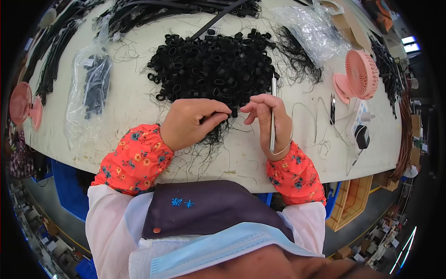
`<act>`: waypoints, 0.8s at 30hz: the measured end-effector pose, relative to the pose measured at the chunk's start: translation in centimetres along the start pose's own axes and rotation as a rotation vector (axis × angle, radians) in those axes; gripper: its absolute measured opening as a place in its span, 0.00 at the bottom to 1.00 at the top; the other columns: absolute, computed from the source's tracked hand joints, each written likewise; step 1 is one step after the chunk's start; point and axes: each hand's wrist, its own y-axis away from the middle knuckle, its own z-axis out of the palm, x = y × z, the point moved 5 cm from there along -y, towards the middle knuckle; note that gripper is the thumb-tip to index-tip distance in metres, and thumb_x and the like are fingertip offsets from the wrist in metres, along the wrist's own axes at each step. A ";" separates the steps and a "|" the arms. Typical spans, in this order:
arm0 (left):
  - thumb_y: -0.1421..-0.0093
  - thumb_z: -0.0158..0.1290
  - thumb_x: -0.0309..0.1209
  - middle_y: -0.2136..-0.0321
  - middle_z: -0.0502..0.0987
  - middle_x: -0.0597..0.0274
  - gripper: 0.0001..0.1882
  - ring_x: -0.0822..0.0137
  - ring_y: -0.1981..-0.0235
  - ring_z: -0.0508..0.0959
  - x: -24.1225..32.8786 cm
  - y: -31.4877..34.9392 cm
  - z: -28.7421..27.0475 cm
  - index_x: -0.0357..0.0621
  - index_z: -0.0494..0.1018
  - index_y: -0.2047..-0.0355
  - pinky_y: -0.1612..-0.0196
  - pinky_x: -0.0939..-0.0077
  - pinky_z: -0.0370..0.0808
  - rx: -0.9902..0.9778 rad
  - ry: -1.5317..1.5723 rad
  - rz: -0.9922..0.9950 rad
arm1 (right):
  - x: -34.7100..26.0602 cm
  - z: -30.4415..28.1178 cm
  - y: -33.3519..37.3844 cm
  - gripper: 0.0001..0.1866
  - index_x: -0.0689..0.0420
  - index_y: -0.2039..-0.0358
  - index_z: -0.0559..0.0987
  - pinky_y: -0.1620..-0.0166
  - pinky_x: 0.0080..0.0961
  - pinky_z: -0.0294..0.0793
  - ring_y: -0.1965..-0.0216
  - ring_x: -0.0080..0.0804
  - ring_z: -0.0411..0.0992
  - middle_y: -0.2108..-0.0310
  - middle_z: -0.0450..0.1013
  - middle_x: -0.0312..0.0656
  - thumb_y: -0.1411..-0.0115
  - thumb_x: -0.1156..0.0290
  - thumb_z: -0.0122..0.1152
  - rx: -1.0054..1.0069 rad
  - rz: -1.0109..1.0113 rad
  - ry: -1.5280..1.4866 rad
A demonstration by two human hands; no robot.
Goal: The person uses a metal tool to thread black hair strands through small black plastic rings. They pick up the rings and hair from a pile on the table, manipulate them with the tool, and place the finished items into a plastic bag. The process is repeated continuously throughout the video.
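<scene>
A heap of small black loops (pixel 209 65), like belt keepers, lies on the table in front of me. At its near edge my left hand (pixel 193 122) is closed in a pinch on one small black loop (pixel 234 113). My right hand (pixel 277 123) is just to the right of that loop, thumb and fingers bent towards it. A slim silver pen-like tool (pixel 273 123) stands lengthwise in my right hand, its dark tip pointing away from me. Cut black threads (pixel 209 142) lie below my hands.
Black straps (pixel 139 18) lie along the far side. A clear bag of black pieces (pixel 96 83) is at left. Pink fans (pixel 361 74) stand at both sides. Black-handled snips (pixel 332 109) and a white power strip (pixel 358 116) lie at right, near a thread tangle (pixel 302 56).
</scene>
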 end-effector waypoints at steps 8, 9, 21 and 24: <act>0.46 0.56 0.31 0.82 0.74 0.69 0.09 0.68 0.78 0.77 0.7 0.0 3.2 0.49 0.74 0.63 0.79 0.72 0.73 -0.036 -0.520 0.181 | -0.2 -0.2 0.3 0.08 0.60 0.56 0.70 0.71 0.16 0.72 0.76 0.21 0.73 0.70 0.77 0.42 0.32 0.74 0.45 -0.009 -0.042 -0.001; 0.46 0.56 0.31 0.81 0.74 0.69 0.08 0.67 0.78 0.77 0.7 0.1 3.2 0.49 0.74 0.64 0.79 0.72 0.73 -0.038 -0.521 0.180 | -0.3 -0.1 0.3 0.08 0.60 0.56 0.70 0.71 0.16 0.72 0.76 0.21 0.73 0.70 0.77 0.42 0.32 0.74 0.45 -0.017 -0.047 0.002; 0.43 0.56 0.34 0.79 0.77 0.65 0.06 0.64 0.77 0.79 0.2 0.4 3.1 0.48 0.73 0.69 0.77 0.71 0.73 -0.025 -0.415 0.094 | -0.2 0.3 0.4 0.07 0.60 0.56 0.71 0.69 0.17 0.73 0.74 0.23 0.75 0.69 0.77 0.43 0.33 0.76 0.47 -0.062 -0.031 -0.017; 0.41 0.55 0.33 0.79 0.77 0.66 0.06 0.67 0.81 0.76 0.4 0.3 2.2 0.46 0.74 0.67 0.78 0.76 0.70 -0.007 -0.039 -0.033 | -0.7 0.3 0.2 0.08 0.59 0.57 0.72 0.65 0.20 0.74 0.70 0.28 0.76 0.67 0.77 0.44 0.37 0.78 0.53 -0.064 -0.196 0.086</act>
